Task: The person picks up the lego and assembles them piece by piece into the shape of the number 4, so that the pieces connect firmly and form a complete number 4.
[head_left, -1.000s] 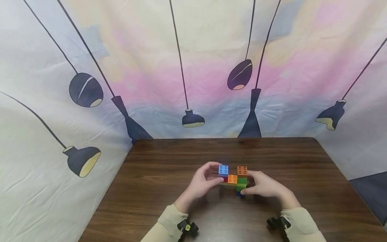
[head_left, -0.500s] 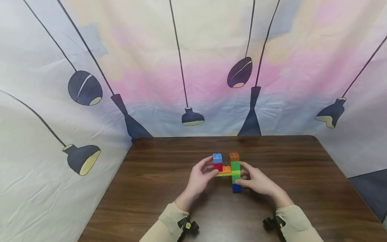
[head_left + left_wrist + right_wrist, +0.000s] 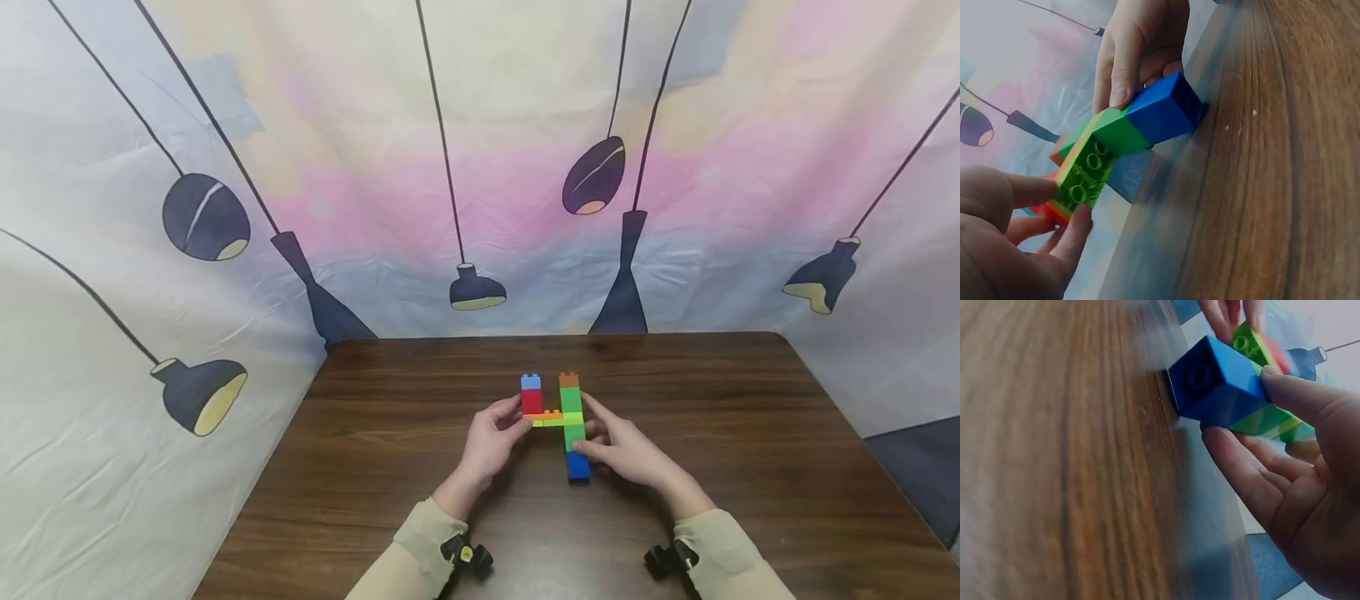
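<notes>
A toy building-brick structure [image 3: 572, 401] is held upright over the table between both hands, shaped like a figure 4. Its taller right column runs from a brown brick [image 3: 569, 380] through green ones down to a dark blue brick [image 3: 1163, 107]. The shorter left column has a light blue brick [image 3: 531, 382] above a red brick [image 3: 532, 401]. A lime crosspiece [image 3: 1085, 172], hollow underneath, joins them, with orange on top. My left hand [image 3: 486, 443] pinches the crosspiece's left end between thumb and fingers. My right hand [image 3: 628, 446] grips the right column, thumb near the green and blue joint.
Below lies a dark wood-grain table [image 3: 360, 483]. A cloth backdrop [image 3: 525, 100] printed with hanging lamps rises behind its far edge. Each sleeve cuff carries a small black camera, such as the left-wrist camera [image 3: 468, 556].
The brick structure has tipped from showing its studded tops to standing upright, facing the head camera. Both hands have shifted slightly left and away, still holding it.
</notes>
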Motion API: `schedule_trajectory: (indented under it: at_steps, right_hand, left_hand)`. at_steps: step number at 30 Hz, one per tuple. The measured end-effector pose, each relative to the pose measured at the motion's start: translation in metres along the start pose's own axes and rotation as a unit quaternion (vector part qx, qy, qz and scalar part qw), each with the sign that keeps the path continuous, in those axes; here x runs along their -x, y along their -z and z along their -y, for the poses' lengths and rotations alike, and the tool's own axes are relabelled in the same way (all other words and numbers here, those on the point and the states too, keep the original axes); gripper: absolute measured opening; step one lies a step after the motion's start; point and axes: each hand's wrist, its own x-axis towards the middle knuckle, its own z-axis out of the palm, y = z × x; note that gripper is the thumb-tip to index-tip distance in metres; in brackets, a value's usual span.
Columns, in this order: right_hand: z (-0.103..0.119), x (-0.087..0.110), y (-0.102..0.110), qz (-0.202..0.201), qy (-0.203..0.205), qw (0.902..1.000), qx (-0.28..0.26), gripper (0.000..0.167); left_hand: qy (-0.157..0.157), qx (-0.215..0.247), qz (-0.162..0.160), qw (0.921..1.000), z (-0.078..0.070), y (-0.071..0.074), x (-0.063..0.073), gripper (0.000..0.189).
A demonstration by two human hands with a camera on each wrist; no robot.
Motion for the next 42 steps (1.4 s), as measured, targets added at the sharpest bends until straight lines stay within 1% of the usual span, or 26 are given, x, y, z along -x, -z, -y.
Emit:
schedule_trajectory:
  at_steps: [6,10,13,16,22,28,35,39,42]
  right_hand:
    - [0.001,0.0,-0.007,-0.006,-0.028,0.9996,0.007,0.096]
    - [0.0,-0.001,-0.01,-0.007,-0.024,0.9996,0.015,0.095]
    - [-0.001,-0.001,-0.012,-0.009,-0.022,0.9993,0.028,0.095]
    - [-0.003,-0.001,-0.015,-0.012,-0.025,0.9984,0.049,0.097]
    - [0.0,0.002,-0.017,-0.011,-0.024,0.9966,0.079,0.101]
    - [0.003,0.006,-0.019,-0.006,-0.018,0.9957,0.09,0.103]
    - [0.005,0.005,-0.022,-0.016,-0.019,0.9939,0.107,0.1]
    - [0.004,0.004,-0.024,-0.02,-0.026,0.9929,0.114,0.1]
    - [0.004,0.005,-0.024,-0.014,-0.024,0.9934,0.111,0.1]
  left_hand:
    - [0.027,-0.076,0.013,0.9967,0.003,0.003,0.001,0.049]
    - [0.031,-0.101,0.021,0.9942,0.005,0.006,0.002,0.05]
    - [0.035,-0.117,0.021,0.9923,0.006,0.007,0.002,0.048]
    - [0.042,-0.129,0.021,0.9905,0.009,0.007,0.003,0.045]
    - [0.041,-0.148,0.031,0.9877,0.013,0.008,0.005,0.042]
    - [0.043,-0.16,0.037,0.9854,0.014,0.01,0.006,0.042]
    - [0.042,-0.185,0.033,0.9813,0.011,0.01,0.005,0.042]
    - [0.045,-0.187,0.031,0.9808,0.009,0.01,0.004,0.043]
    - [0.048,-0.186,0.034,0.9809,0.01,0.012,0.005,0.044]
